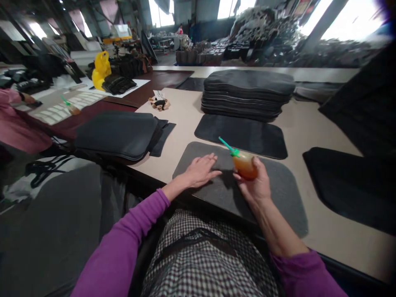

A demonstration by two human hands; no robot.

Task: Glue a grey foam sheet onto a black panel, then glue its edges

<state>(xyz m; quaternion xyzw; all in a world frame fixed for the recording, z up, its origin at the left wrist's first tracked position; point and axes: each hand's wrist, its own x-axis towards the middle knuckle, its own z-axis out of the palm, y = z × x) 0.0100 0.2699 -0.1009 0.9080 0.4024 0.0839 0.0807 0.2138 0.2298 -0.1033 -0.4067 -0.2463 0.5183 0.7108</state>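
Note:
Amber liquid half fills a soft, clear squeeze bottle (245,166) with a green cap and a long green nozzle. My right hand (259,185) is wrapped round it, above a dark grey sheet with rounded corners (278,198). The nozzle points up and to the left, away from the sheet. My left hand (201,171) lies flat on the left part of that sheet, fingers stretched out and thumb apart. Just beyond the sheet is a black rounded panel (241,134), and behind it rises a stack of similar panels (247,93).
To the left, a pile of black panels (117,134) rests at the table's edge beside dark strips (163,139). More black material (352,185) lies at the right. A crumpled scrap (159,103) sits farther back. A co-worker's pink sleeve (21,123) shows at far left, near another bottle (72,109).

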